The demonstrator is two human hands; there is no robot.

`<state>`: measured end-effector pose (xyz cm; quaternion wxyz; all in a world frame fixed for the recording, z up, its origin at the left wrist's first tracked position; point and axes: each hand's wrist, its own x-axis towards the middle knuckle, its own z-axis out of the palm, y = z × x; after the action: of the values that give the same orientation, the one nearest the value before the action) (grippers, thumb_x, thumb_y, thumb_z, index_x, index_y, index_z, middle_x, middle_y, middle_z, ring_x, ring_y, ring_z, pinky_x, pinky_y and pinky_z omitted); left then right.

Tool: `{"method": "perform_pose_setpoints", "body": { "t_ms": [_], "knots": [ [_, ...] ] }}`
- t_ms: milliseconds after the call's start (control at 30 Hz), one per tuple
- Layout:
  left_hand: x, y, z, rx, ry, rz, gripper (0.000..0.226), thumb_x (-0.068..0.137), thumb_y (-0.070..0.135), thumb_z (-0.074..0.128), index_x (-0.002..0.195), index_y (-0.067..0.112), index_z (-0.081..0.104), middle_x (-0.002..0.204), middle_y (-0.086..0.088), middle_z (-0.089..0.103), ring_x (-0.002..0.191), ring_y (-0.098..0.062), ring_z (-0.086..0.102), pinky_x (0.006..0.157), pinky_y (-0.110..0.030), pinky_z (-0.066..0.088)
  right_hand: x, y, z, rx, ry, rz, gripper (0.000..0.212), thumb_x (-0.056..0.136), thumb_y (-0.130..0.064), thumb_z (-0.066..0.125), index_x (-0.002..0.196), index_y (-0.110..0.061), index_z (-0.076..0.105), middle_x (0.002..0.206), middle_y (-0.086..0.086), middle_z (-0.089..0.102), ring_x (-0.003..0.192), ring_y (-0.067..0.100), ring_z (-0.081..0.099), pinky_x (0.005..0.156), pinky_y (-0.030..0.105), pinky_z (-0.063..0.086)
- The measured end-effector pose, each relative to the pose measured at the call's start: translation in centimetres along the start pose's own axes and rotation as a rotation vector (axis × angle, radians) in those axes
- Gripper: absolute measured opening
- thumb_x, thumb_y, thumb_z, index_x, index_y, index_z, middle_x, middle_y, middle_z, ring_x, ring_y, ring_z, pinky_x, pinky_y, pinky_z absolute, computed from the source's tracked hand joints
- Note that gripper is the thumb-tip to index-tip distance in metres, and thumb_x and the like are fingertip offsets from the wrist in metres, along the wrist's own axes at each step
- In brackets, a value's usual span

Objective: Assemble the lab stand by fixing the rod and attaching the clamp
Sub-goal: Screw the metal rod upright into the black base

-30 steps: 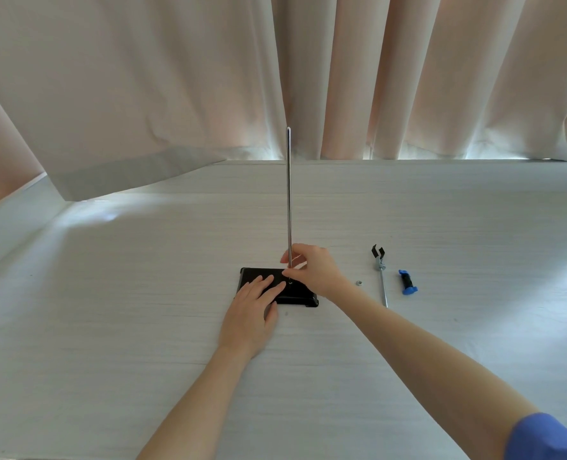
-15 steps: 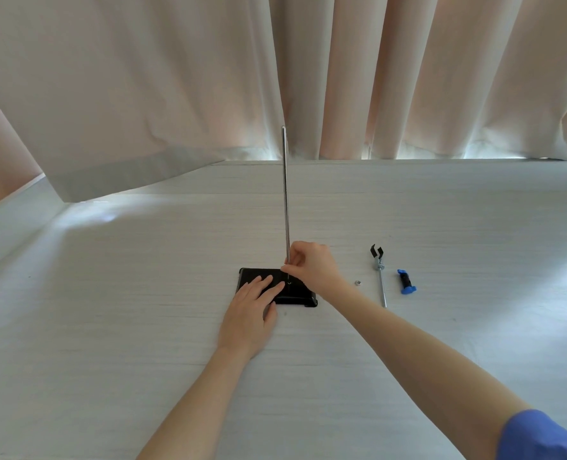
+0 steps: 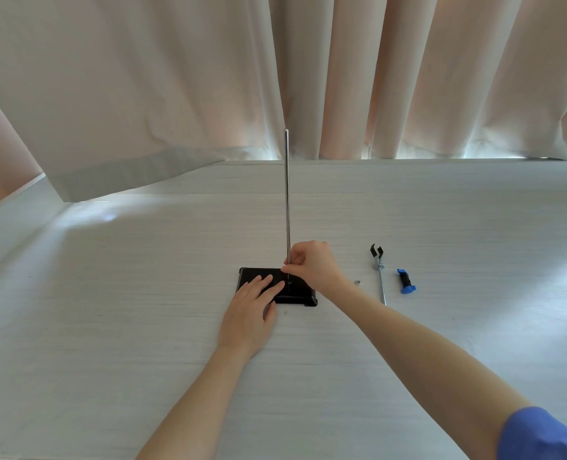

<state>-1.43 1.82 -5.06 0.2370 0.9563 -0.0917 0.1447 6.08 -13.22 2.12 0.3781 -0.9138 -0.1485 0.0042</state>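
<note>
Rod (image 3: 287, 194): slim bright metal, upright, foot in the base (image 3: 295, 293) at table (image 3: 109, 327) centre. Likely stiff, smooth and slippery; best taken low, near the foot, for turning.
Base: black flat plate, probably heavy enough to steady the rod.
Left hand (image 3: 250, 310): fingers straight, pressing flat on the base's near-left part.
Right hand (image 3: 312, 263): fingers curled, pinching the rod just above the base.
Clamp (image 3: 379, 270): lying well right of the base, untouched; light, rigid, prongs at the far end.
Nut (image 3: 358, 282): small, between base and clamp.
Blue holder (image 3: 406, 281): right of the clamp.
</note>
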Motion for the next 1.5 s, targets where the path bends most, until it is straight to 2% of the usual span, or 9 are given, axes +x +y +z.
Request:
{"method": "perform_pose_setpoints", "body": {
  "t_ms": [167,300,433,567,733,833,933,1033,1500],
  "knots": [
    [-0.2,0.1,0.0,-0.007,0.001,0.001,0.041,0.094,0.022,0.042,0.134,0.031,0.045,0.147,0.004,0.039,0.139,-0.011,0.026,0.116,-0.022,0.010,-0.2,-0.1,0.8,-0.079,0.020,-0.038,0.017,0.080,-0.019,0.067,0.076,-0.010,0.054,0.083,0.014,0.068,0.076,0.024,0.060,0.067,0.032,0.048],
    [-0.1,0.0,-0.1,-0.008,0.004,0.000,0.040,0.094,0.022,0.042,0.134,0.031,0.045,0.147,0.004,0.040,0.139,-0.012,0.026,0.116,-0.022,0.010,-0.5,0.2,0.5,0.113,-0.065,-0.045,0.011,0.080,-0.007,0.064,0.091,-0.008,0.064,0.091,0.009,0.072,0.088,0.020,0.067,0.082,0.029,0.054],
    [0.0,0.0,0.0,-0.002,0.008,0.003,0.040,0.094,0.022,0.042,0.133,0.031,0.045,0.146,0.004,0.041,0.139,-0.011,0.027,0.115,-0.022,0.011,-0.4,0.4,0.2,0.125,-0.087,-0.050,0.014,0.081,0.000,0.058,0.086,-0.008,0.068,0.091,0.010,0.073,0.089,0.020,0.068,0.086,0.029,0.054],
    [0.0,0.0,0.0,-0.003,0.004,0.002,0.040,0.094,0.021,0.043,0.133,0.031,0.046,0.145,0.004,0.041,0.139,-0.012,0.028,0.116,-0.023,0.012,-0.1,0.5,0.3,0.021,-0.030,-0.007,0.003,0.080,-0.012,0.068,0.081,-0.011,0.069,0.083,0.009,0.072,0.076,0.014,0.063,0.070,0.023,0.054],
    [0.0,0.0,0.0,-0.008,0.003,-0.004,0.041,0.094,0.021,0.043,0.133,0.031,0.046,0.146,0.005,0.041,0.139,-0.012,0.027,0.116,-0.024,0.013,0.0,0.2,1.3,-0.034,0.053,0.026,0.025,0.079,-0.020,0.069,0.065,-0.013,0.049,0.071,0.013,0.066,0.064,0.024,0.061,0.054,0.030,0.046],
    [0.0,0.0,0.0,-0.008,0.008,-0.002,0.040,0.094,0.021,0.043,0.133,0.031,0.046,0.146,0.005,0.041,0.139,-0.012,0.028,0.115,-0.023,0.012,-0.3,0.5,1.6,-0.056,0.069,0.032,0.026,0.077,-0.026,0.069,0.066,-0.014,0.048,0.068,0.003,0.059,0.065,0.020,0.053,0.051,0.026,0.038],
    [0.0,-0.1,0.1,-0.002,0.005,0.001,0.040,0.094,0.021,0.043,0.133,0.030,0.046,0.146,0.004,0.041,0.139,-0.013,0.028,0.115,-0.022,0.011,-0.5,1.0,1.0,0.009,-0.015,0.010,0.017,0.078,-0.023,0.070,0.084,-0.011,0.061,0.086,0.003,0.066,0.075,0.018,0.061,0.069,0.032,0.052],
    [0.0,-0.1,0.1,0.000,0.010,0.002,0.040,0.094,0.021,0.043,0.133,0.031,0.046,0.146,0.003,0.041,0.138,-0.012,0.028,0.114,-0.020,0.010,-0.7,1.1,0.2,0.141,-0.057,-0.034,0.019,0.081,-0.003,0.060,0.098,-0.009,0.066,0.099,0.005,0.071,0.089,0.016,0.067,0.081,0.022,0.052],
    [0.0,0.0,0.0,-0.001,-0.003,-0.006,0.041,0.094,0.021,0.042,0.133,0.031,0.045,0.146,0.004,0.040,0.139,-0.013,0.026,0.115,-0.023,0.011,-0.5,0.6,0.9,0.096,0.046,0.001,0.006,0.079,-0.008,0.068,0.084,-0.007,0.069,0.085,0.012,0.073,0.082,0.020,0.067,0.076,0.026,0.053]
  ]
}}
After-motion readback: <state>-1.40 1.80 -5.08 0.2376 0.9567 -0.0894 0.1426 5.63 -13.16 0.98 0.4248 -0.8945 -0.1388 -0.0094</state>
